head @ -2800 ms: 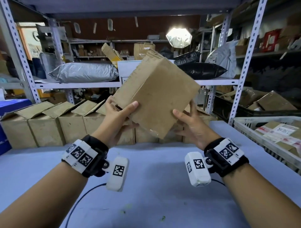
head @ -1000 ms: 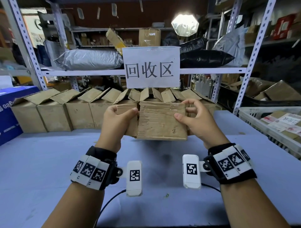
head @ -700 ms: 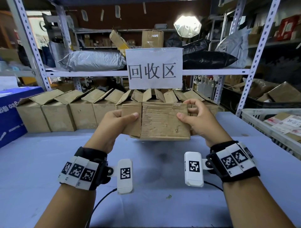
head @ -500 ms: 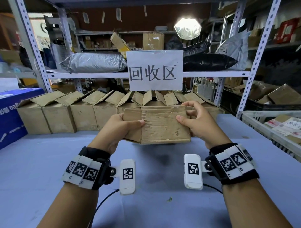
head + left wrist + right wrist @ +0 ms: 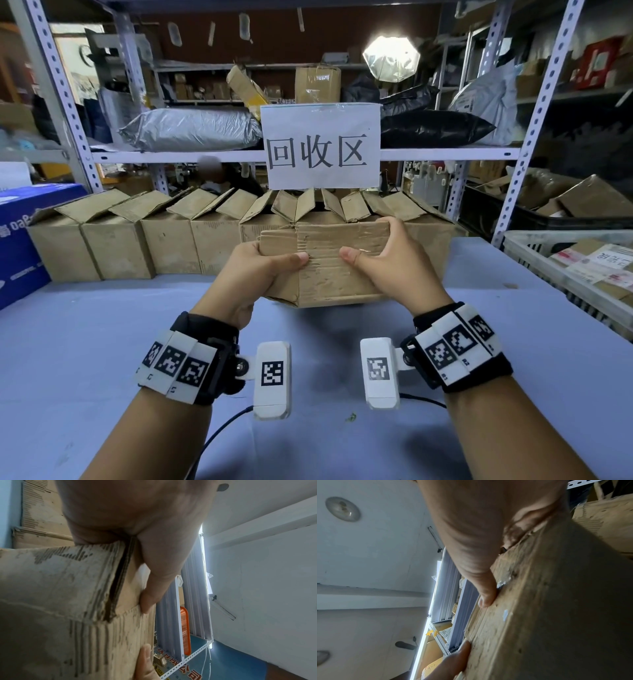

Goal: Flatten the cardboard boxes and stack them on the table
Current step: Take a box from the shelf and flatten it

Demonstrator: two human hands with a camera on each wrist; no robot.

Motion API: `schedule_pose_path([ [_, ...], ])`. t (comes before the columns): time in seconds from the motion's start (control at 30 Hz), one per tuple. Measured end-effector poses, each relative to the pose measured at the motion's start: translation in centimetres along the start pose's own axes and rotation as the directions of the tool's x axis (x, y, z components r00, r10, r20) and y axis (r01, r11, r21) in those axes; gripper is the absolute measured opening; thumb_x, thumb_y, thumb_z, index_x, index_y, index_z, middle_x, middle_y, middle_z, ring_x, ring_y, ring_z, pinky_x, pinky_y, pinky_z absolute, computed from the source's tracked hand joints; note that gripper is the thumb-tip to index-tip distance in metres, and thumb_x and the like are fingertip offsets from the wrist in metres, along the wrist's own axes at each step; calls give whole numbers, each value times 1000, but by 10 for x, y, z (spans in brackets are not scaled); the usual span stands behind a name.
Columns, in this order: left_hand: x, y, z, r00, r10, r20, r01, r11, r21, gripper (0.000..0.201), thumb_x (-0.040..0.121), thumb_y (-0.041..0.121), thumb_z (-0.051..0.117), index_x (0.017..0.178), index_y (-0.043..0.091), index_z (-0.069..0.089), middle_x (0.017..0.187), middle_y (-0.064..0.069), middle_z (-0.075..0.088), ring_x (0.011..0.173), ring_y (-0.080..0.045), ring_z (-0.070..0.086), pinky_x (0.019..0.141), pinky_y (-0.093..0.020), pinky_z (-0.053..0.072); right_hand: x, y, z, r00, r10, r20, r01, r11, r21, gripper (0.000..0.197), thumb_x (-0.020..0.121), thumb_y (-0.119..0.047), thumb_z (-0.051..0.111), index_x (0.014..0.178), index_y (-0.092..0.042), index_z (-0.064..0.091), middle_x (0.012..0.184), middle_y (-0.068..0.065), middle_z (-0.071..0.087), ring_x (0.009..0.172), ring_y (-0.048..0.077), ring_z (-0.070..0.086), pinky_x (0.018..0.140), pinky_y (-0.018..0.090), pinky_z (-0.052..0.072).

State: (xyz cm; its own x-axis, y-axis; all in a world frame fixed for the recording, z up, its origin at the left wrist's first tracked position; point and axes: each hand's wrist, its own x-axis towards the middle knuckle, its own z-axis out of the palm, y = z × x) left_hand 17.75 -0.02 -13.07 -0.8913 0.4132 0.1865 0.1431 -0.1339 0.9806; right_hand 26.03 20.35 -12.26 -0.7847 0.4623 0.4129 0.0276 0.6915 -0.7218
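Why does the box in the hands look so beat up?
The cardboard box is scuffed: its outer paper is torn off in strips, baring the ridges, seen close in the left wrist view. Left hand and right hand grip it above the table.

You have a white paper sign (image 5: 323, 147) with three black characters hanging from the far shelf edge. On that shelf (image 5: 178, 156), a silver plastic bag (image 5: 191, 128) lies left of the sign and a black bag (image 5: 433, 128) right of it. At your far left stands a blue carton (image 5: 20, 240). At your right, a white plastic crate (image 5: 534, 260) holds labelled parcels. A round studio light (image 5: 391, 58) glows beyond the shelving.
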Motion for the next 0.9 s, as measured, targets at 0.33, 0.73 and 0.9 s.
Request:
schedule_pose_path([
  [0.33,0,-2,4,999,18,-44,-16,999,33,19,82,9,82,99,11,76,94,-5,80,82,-21,78,59,-36,62,2,4,4,998,3,-66,-11,991,-132,55,95,-49,58,140,-20,42,98,5,66,100,32,61,75,33,39],
  [0.73,-5,0,8,997,56,-45,-58,998,-30,18,83,6,80,100,11,76,97,-4,80,87,-19,78,64,-24,60,2,-4,3,1000,29,-5,-29,994,-109,102,73,-75,66,148,-15,32,133,4,62,120,28,58,95,39,49],
  [0.9,-4,1,7,995,73,-72,-74,997,-12,13,83,5,81,93,13,77,90,-3,80,78,-16,78,58,-22,57,5,1,6,997,11,-71,-18,994,-110,68,89,-59,61,139,-15,46,104,4,66,107,32,60,83,36,46],
])
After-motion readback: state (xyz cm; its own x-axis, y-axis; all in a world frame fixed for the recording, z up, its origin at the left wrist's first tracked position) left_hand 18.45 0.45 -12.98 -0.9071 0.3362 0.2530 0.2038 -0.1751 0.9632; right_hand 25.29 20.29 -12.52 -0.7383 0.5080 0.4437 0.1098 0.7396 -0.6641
